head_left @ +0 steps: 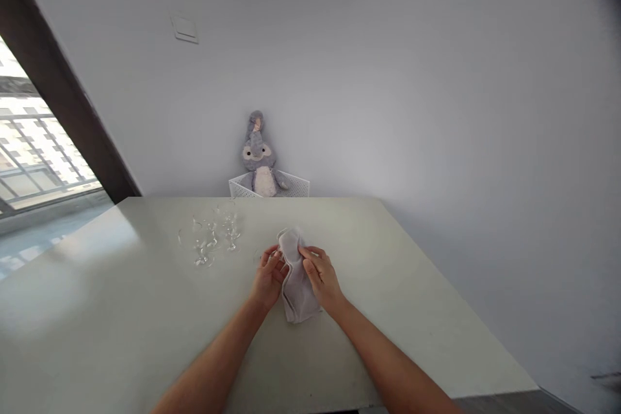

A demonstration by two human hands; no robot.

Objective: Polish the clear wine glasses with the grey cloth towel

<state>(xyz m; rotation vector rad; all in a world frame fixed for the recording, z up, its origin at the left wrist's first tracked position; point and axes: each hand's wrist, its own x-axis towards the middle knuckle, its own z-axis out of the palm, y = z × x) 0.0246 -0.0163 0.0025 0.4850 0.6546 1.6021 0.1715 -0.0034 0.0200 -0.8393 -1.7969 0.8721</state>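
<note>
A light grey-white cloth (299,294) hangs between my two hands over the middle of the pale table (412,310). My left hand (270,275) has its fingers curled at the cloth's left side, near a clear rounded rim that shows at the upper left of the cloth. From the right, my right hand (323,277) presses the cloth with thumb and fingers. Most of whatever the cloth covers is hidden. Several clear stemmed glasses (212,233) stand to the left of my hands, hard to tell apart.
Behind the table's far edge, a grey plush rabbit (264,178) sits in a white perforated basket (301,187) against the wall. A light switch (185,28) is on the wall. At the left is a dark-framed window (63,77).
</note>
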